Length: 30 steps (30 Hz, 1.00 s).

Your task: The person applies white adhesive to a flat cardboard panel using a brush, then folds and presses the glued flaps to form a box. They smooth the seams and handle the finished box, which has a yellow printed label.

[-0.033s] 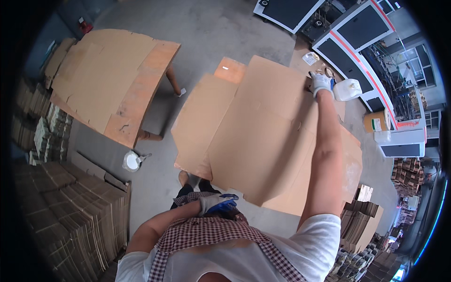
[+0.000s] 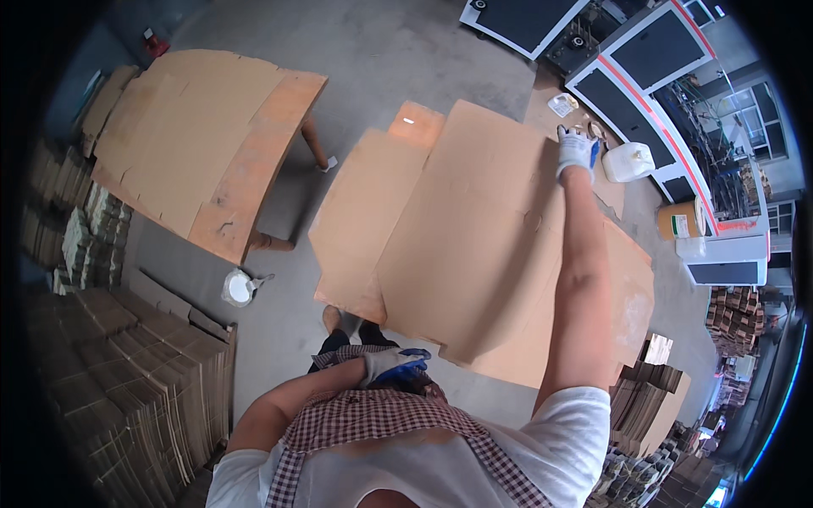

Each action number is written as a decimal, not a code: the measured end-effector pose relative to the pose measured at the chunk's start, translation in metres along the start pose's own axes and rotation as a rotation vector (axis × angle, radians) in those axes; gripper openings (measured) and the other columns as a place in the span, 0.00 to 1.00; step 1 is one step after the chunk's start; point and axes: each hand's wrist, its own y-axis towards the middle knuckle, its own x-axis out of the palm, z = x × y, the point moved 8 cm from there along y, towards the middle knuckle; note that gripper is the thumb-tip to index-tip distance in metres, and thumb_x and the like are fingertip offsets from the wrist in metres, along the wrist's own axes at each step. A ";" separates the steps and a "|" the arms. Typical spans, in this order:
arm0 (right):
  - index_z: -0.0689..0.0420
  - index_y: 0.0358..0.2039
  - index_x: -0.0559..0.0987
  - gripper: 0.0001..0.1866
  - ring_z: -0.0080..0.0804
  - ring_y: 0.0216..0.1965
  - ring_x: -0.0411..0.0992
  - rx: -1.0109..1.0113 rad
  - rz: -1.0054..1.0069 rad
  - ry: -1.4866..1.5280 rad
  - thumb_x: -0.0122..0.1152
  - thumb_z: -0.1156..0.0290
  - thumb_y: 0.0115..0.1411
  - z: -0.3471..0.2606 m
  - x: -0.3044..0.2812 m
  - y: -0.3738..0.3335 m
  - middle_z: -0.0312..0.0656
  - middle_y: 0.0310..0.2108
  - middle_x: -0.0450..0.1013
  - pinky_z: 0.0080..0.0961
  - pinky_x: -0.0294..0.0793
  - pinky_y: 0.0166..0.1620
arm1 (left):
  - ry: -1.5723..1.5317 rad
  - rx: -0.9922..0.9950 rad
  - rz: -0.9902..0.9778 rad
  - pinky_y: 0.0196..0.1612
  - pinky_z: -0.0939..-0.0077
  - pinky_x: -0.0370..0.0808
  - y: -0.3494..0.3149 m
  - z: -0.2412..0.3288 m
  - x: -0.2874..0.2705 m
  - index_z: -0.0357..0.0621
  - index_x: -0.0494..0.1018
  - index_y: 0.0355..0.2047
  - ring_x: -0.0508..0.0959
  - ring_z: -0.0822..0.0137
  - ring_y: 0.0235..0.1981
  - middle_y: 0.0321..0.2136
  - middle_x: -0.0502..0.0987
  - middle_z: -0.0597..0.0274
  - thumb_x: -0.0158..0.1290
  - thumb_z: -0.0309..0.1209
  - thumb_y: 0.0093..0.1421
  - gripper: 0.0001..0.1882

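Observation:
A large brown cardboard sheet (image 2: 457, 212) lies across the worktable in front of me, its right part bent up in a long shadowed curve. My right hand (image 2: 578, 152), in a white and blue work glove, is at the sheet's far right corner with the fingers closed over its edge. The arm reaches straight across the sheet. My left hand (image 2: 394, 366), gloved in grey with a blue coating, rests before the checked apron (image 2: 364, 419) at my waist. Its fingers are loosely spread, with nothing visible in them. A second cardboard piece (image 2: 364, 203) lies under the sheet's left side.
Another table (image 2: 229, 190) with cardboard on it stands at the left. Near its leg, a white pot (image 2: 238, 288) sits on the floor. Bundled cardboard stacks (image 2: 144, 381) fill the near left. A white jug (image 2: 627, 162), a tub (image 2: 680, 219) and a long machine (image 2: 635, 93) are at the right.
My right hand has shifted slightly left, and the sheet's bent right part has moved a little left with it. My left hand has hardly moved.

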 end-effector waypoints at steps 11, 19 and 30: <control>0.58 0.68 0.63 0.40 0.49 0.71 0.54 -0.348 0.012 0.908 0.57 0.46 0.63 -0.339 -0.069 -0.269 0.49 0.70 0.58 0.58 0.41 0.71 | -0.593 -0.917 1.041 0.57 0.77 0.73 -0.137 0.012 -0.164 0.38 0.72 0.59 0.77 0.72 0.51 0.51 0.79 0.61 0.56 0.26 0.66 0.21; 0.61 0.72 0.54 0.46 0.51 0.75 0.42 -0.196 -0.181 0.776 0.53 0.43 0.64 -0.345 -0.038 -0.317 0.52 0.74 0.48 0.57 0.31 0.73 | 0.674 -1.504 1.225 0.62 0.54 0.67 -0.358 0.034 -0.342 0.46 0.67 0.63 0.70 0.45 0.59 0.57 0.72 0.47 0.68 0.41 0.52 0.39; 0.67 0.66 0.65 0.37 0.50 0.68 0.60 0.554 -0.181 1.095 0.63 0.59 0.63 -0.314 -0.051 -0.352 0.55 0.66 0.63 0.40 0.56 0.70 | 0.643 -2.049 1.704 0.59 0.56 0.70 -0.559 -0.016 -0.427 0.37 0.63 0.65 0.71 0.45 0.61 0.59 0.72 0.44 0.64 0.61 0.52 0.52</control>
